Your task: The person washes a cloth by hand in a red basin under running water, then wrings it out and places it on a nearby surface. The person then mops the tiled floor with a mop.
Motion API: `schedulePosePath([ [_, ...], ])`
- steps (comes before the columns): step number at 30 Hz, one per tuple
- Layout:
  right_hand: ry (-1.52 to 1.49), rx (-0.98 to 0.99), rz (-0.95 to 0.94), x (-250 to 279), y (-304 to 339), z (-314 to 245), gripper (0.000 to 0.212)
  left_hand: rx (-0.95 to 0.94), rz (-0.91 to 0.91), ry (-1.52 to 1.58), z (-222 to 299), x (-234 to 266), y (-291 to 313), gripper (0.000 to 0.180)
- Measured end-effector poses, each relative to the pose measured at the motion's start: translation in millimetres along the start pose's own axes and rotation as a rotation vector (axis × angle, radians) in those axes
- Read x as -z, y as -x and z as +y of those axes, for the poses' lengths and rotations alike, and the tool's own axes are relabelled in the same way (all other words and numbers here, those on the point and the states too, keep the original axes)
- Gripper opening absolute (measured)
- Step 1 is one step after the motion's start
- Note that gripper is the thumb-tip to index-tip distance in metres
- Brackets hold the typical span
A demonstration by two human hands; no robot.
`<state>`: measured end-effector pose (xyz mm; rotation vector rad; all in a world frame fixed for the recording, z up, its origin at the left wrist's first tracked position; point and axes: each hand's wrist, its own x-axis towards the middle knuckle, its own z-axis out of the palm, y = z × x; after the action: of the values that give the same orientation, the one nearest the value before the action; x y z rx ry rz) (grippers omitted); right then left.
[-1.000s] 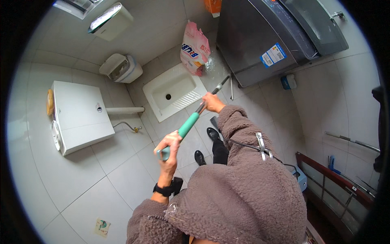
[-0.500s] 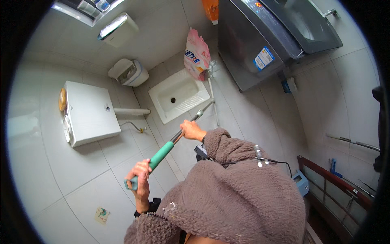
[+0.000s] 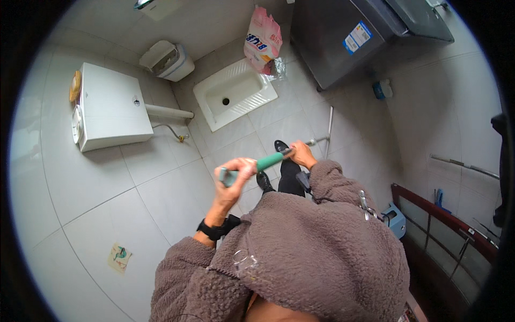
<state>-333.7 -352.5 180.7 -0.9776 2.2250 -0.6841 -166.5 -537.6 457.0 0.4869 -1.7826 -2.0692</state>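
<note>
A long-handled floor squeegee [image 3: 269, 161] with a green grip slants across in front of me. My left hand [image 3: 236, 176] is wrapped round the end of the green grip. Farther down the pole, my right hand [image 3: 303, 154] is closed round its narrower part. The thin pale squeegee head [image 3: 330, 124] lies on the tiled floor to the right of the squat toilet [image 3: 255, 111], apart from it. My black shoes [image 3: 264, 182] show below the pole.
A pink plastic bag [image 3: 263, 40] stands behind the toilet, next to a dark washing machine [image 3: 335, 43]. A white bin [image 3: 174, 64] is at the back left. The white cistern [image 3: 115, 107] hangs at left with its pipe. A dark red framed door [image 3: 445, 225] is at right.
Both hands and the squeegee have swung right. The squeegee head has gone from beside the toilet to the floor farther right and nearer. The view has tilted down.
</note>
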Motion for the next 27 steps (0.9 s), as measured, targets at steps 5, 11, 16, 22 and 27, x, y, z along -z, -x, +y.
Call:
schedulePosePath([
  [5,-0.002,0.218,0.127,-81.5,-43.5,-105.7,0.011,-0.163,0.166,-0.076,53.0,68.5,44.7,0.016],
  [11,-0.323,0.34,0.154,-125.4,-91.4,-223.7,0.017,-0.249,0.128,-0.332,97.3,81.0,73.8,0.019],
  [16,-0.505,0.358,0.123,-107.7,-84.9,-235.2,0.021,-0.252,0.078,-0.495,98.1,54.3,77.2,0.01],
  [22,-0.429,0.156,0.33,-35.9,-5.4,-146.0,0.007,-0.251,-0.021,-0.219,94.9,-0.5,61.5,0.015],
  [27,-0.248,-0.109,0.525,34.9,98.8,3.2,0.009,-0.112,-0.242,0.0,44.9,-112.2,31.1,0.018],
])
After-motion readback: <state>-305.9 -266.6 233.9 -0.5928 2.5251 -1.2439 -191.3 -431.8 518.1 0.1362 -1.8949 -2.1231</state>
